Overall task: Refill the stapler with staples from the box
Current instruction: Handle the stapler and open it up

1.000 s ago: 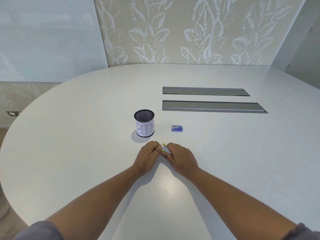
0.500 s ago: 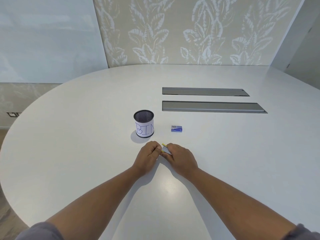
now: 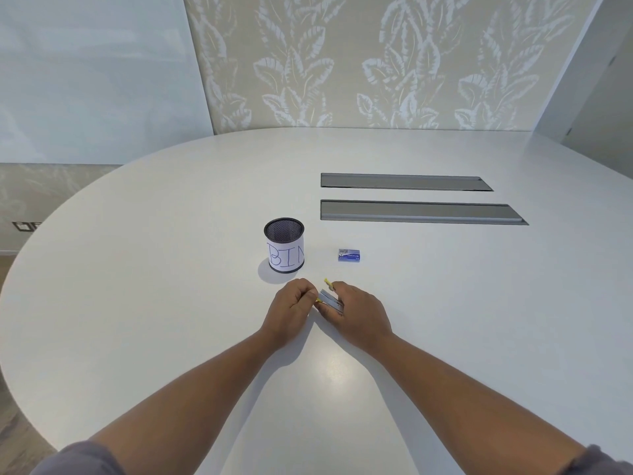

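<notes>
ahead: bin cup [image 3: 284, 245]; staple box [image 3: 349, 255] | sides: open table [image 3: 137, 303]

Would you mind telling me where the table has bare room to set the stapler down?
Bare table lies left of the bin and right of the staple box, below the slots. It is crowded between bin, box and both hands.

Both hands [image 3: 325, 308] hold stapler [image 3: 329, 298] on table [image 3: 171, 303]; staple box [image 3: 349, 255] beside mesh cup [image 3: 284, 245].

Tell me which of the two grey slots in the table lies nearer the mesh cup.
The nearer, longer grey slot: its left end sits just beyond and to the right of the mesh cup. The shorter slot lies farther back.
</notes>
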Demonstrator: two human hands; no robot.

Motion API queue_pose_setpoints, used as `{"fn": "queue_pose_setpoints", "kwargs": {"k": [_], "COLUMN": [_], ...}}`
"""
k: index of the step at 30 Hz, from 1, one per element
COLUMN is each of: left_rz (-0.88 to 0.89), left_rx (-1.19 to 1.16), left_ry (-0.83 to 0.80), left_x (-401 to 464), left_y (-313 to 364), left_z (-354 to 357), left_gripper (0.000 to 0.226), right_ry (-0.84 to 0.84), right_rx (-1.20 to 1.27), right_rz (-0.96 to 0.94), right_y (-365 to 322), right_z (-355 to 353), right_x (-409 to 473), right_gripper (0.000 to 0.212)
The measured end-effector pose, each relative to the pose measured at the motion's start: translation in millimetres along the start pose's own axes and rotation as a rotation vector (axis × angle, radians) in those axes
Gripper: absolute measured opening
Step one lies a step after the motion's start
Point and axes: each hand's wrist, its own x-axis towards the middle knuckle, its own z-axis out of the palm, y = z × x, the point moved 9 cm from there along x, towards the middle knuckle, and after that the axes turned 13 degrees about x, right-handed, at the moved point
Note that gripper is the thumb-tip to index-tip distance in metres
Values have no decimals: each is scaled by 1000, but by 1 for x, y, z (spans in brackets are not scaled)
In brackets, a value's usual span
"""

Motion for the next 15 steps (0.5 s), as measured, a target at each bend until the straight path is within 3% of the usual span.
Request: {"fn": "queue_pose_setpoints", "kwargs": {"k": [15], "left_rz": [1], "left_rx": [73], "left_ry": [-1], "left_x": [1], "left_y": [0], "left_z": [1], "left_gripper": [23], "right_ry": [-53], "right_rx": [-5], "right_rz": [-52], "right_y": [-2], "right_z": [3], "right_x": [-4], "right_gripper": [41]}}
